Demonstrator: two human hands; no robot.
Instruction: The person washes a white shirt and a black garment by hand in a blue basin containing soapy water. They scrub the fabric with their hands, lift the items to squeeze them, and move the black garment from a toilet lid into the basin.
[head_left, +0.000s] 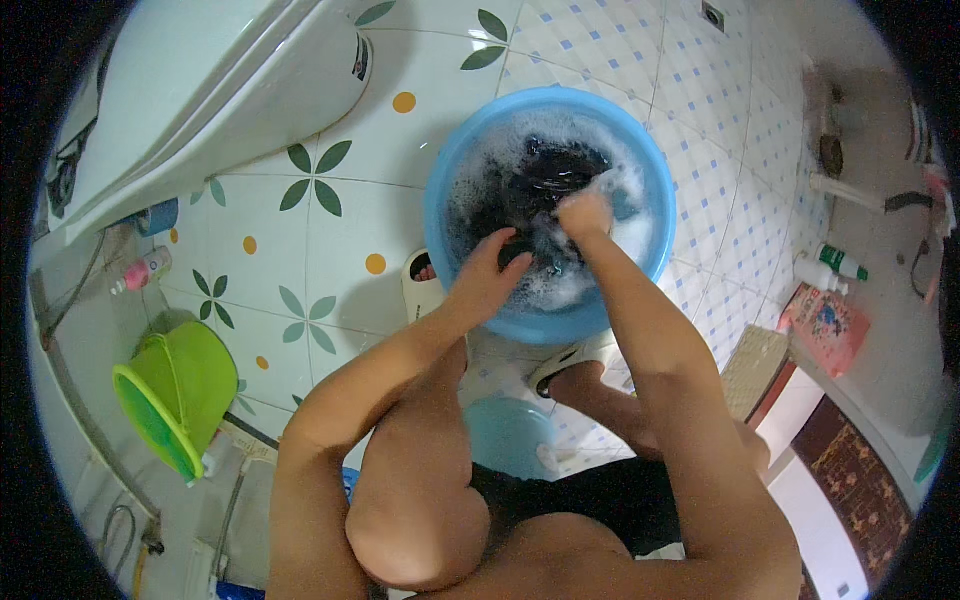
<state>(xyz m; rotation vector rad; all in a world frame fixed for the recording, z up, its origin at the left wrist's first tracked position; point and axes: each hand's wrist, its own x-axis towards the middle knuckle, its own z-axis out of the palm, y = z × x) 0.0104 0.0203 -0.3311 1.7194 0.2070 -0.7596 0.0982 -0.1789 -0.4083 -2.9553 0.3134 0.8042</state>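
A round blue plastic basin (551, 334) stands on the floor before me, holding sudsy water. Dark wet cloth (555, 172) lies bunched in it, partly under the foam. My right hand (586, 215) is curled into a fist on the cloth at the basin's right half; its fingertips are hidden by suds and blur. On the left side, my left hand (491, 271) reaches over the rim, with thumb and fingers spread apart close to the cloth and water. Nothing is visible between them.
A green bucket (180, 390) lies tilted at the left, near a pink-and-white bottle (144, 270). Light slippers (417, 289) are on my feet by the basin. Bottles (821, 271) and a pink packet (829, 326) are at the right. A white ceramic fixture (300, 90) stands upper left.
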